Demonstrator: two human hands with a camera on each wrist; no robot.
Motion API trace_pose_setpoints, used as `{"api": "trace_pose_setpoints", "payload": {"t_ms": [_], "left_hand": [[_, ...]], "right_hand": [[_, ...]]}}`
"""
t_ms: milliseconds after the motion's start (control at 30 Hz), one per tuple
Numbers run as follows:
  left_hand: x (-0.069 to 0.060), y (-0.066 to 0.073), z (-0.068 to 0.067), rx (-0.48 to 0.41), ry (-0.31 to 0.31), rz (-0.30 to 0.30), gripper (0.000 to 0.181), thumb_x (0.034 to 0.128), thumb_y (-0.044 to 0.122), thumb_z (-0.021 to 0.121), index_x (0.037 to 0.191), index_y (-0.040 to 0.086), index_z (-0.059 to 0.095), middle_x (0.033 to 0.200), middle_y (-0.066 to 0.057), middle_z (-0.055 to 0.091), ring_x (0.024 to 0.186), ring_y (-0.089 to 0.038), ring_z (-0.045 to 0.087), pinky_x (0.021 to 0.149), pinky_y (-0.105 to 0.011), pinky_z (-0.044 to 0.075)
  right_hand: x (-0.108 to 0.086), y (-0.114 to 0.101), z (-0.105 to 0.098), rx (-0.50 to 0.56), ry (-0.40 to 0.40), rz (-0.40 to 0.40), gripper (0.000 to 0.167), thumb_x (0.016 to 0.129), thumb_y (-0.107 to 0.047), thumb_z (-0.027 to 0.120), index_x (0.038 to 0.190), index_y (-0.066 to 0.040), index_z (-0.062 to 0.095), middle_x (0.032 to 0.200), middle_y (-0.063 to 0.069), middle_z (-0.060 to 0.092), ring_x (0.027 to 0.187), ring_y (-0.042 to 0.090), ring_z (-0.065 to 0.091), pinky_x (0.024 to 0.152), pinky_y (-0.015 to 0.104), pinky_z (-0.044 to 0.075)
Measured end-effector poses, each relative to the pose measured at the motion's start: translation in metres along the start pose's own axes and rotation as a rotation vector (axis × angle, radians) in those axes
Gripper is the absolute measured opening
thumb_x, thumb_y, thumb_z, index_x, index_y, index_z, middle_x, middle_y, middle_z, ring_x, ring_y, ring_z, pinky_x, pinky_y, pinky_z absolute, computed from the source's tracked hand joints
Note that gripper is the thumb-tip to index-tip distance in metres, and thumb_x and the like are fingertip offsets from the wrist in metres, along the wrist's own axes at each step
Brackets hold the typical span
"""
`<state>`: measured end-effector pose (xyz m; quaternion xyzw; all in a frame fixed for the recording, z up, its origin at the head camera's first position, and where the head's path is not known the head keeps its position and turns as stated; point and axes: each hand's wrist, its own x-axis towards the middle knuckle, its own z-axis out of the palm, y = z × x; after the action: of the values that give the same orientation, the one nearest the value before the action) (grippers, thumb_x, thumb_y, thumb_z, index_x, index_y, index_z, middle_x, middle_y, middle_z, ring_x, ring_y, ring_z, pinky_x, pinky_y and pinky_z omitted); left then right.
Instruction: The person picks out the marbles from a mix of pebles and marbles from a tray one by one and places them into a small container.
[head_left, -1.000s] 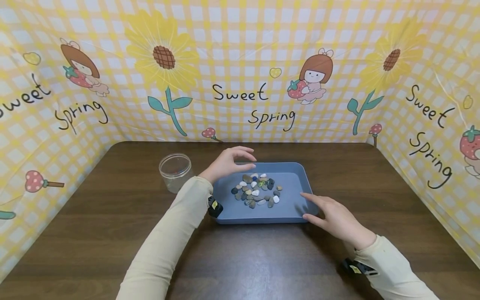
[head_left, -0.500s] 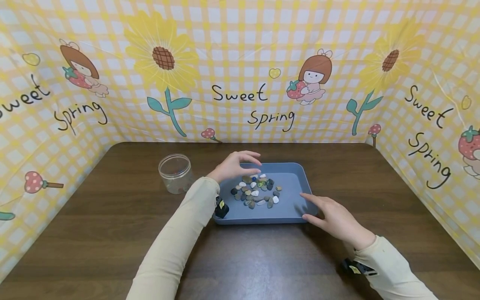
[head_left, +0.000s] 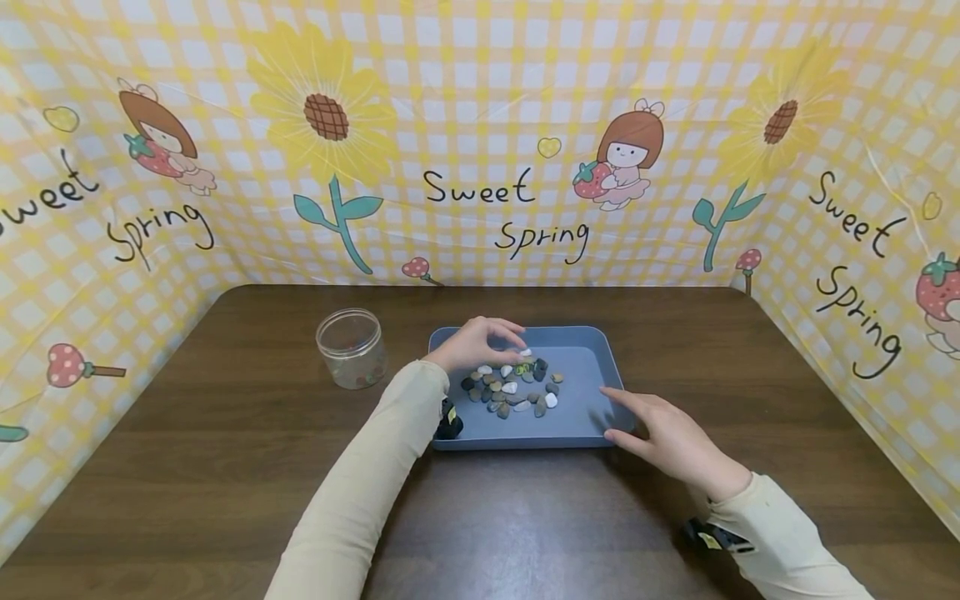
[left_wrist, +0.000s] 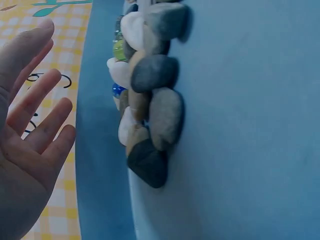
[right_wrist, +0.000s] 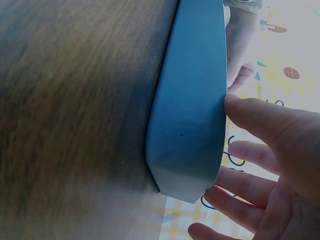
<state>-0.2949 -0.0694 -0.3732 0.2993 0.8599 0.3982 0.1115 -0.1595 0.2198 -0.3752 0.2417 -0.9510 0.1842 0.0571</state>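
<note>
A blue-grey tray (head_left: 577, 417) carries a loose heap of grey, tan and white pebbles (head_left: 510, 388). Among them, a blue glassy piece (left_wrist: 118, 90) and a green one (left_wrist: 119, 50) show in the left wrist view. Over the far side of the heap hovers my left hand (head_left: 480, 343), thumb and fingers apart with nothing between them. My right hand (head_left: 675, 437) lies at the tray's right edge with its fingers spread. In the right wrist view its thumb touches the rim (right_wrist: 225, 95).
Left of the tray stands a clear, lidless jar (head_left: 351, 350); small bits at its bottom are hard to make out. Everything stands on a dark wooden table (head_left: 195, 450). A yellow checked cloth (head_left: 480, 108) surrounds the table's back and sides.
My left hand has moved right and lower, from the tray's far left edge to over the pebbles. My right hand has stayed at the tray's edge.
</note>
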Motion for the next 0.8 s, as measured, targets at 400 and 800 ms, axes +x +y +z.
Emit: {"api": "trace_pose_setpoints", "payload": {"t_ms": [400,800], "left_hand": [[0.004,-0.007,0.008,0.079,-0.027,-0.041,0.024,0.0822,0.02,0.071,0.104,0.011,0.072,0.134,-0.006,0.056,0.131,-0.023,0.045,0.109,-0.043,0.036],[0.006,-0.006,0.011,0.145,-0.041,-0.088,0.02,0.083,0.021,0.071,0.101,0.013,0.073,0.138,-0.005,0.053,0.133,-0.025,0.042,0.111,-0.044,0.034]], "right_hand": [[-0.001,-0.001,0.0,0.001,0.004,-0.003,0.054,0.085,-0.027,0.068,0.133,-0.009,0.052,0.125,0.013,0.061,0.112,0.031,0.059,0.092,0.048,0.048],[0.0,-0.001,0.0,0.003,0.008,-0.015,0.054,0.085,-0.027,0.068,0.133,-0.008,0.051,0.125,0.013,0.062,0.112,0.031,0.059,0.092,0.048,0.048]]}}
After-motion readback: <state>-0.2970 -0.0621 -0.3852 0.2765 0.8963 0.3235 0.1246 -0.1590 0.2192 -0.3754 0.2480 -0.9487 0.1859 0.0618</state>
